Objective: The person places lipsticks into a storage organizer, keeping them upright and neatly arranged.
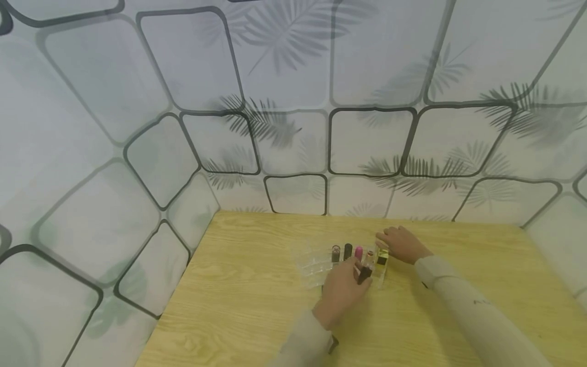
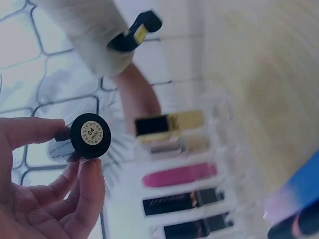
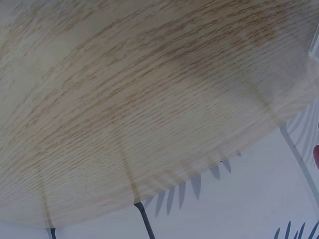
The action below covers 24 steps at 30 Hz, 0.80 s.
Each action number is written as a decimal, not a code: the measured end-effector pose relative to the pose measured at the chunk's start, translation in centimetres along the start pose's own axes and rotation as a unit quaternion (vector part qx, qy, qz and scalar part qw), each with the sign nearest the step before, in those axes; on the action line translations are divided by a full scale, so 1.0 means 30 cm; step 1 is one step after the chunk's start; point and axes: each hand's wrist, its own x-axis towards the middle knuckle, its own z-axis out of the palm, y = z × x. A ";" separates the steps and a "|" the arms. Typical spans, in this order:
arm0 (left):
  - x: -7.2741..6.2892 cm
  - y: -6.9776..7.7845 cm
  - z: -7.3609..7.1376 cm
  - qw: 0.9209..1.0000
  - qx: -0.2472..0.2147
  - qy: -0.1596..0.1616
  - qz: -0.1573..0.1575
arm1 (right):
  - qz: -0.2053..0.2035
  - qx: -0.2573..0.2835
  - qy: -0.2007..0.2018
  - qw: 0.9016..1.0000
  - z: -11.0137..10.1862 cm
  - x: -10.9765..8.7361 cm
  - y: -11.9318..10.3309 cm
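Note:
In the head view my left hand (image 1: 343, 288) is over the front of a clear lipstick organizer (image 1: 312, 267). Its thumb and fingers pinch a lipstick tube (image 2: 90, 136), whose black round end with a "04" label faces the left wrist camera. A row of lipsticks stands in the organizer: a pink one (image 2: 179, 175), a gold and black one (image 2: 169, 124) and several others, mostly dark. At the organizer's back right corner is my right hand (image 1: 403, 244), fingertips right by the gold and black lipstick; its thumb is hidden.
The organizer stands on a wood-grain table (image 1: 238, 285). Behind and to the left rise walls (image 1: 293, 142) with a dark-lined panel and leaf pattern. Low in the left wrist view, a dark tube (image 2: 299, 224) lies near a blurred blue and pink shape (image 2: 299, 186).

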 end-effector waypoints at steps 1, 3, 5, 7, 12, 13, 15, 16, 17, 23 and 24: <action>0.002 -0.001 -0.016 1.000 0.002 0.011 0.008 | 0.001 0.002 -0.001 1.000 0.001 0.000 0.000; 0.003 -0.006 -0.043 0.999 0.002 0.032 0.020 | 0.001 0.005 -0.001 1.000 0.003 0.000 0.002; 0.006 -0.017 -0.064 0.998 -0.003 0.051 0.031 | 0.001 0.005 0.002 1.000 0.007 0.001 0.003; 0.011 -0.034 -0.080 0.997 -0.010 0.066 0.035 | -0.003 0.002 0.009 1.000 0.012 0.002 0.005; 0.023 -0.093 -0.108 0.995 -0.018 0.090 0.034 | -0.024 0.002 0.047 0.999 0.015 0.004 0.010; 0.025 -0.104 -0.113 0.995 -0.017 0.094 0.033 | -0.028 0.004 0.055 0.998 0.015 0.004 0.011; 0.031 -0.130 -0.118 0.994 -0.013 0.103 0.029 | -0.037 0.002 0.072 0.997 0.015 0.004 0.013; 0.034 -0.143 -0.120 0.994 -0.013 0.107 0.025 | -0.039 0.002 0.077 0.996 0.016 0.004 0.013; 0.037 -0.154 -0.121 0.993 -0.010 0.112 0.022 | -0.041 -0.001 0.078 0.996 0.016 0.003 0.014; 0.057 -0.222 -0.109 0.990 -0.006 0.138 0.004 | -0.028 -0.020 0.040 0.999 0.029 0.000 0.019; 0.061 -0.234 -0.104 0.990 -0.003 0.143 0.005 | -0.023 -0.021 0.031 0.999 0.030 0.000 0.019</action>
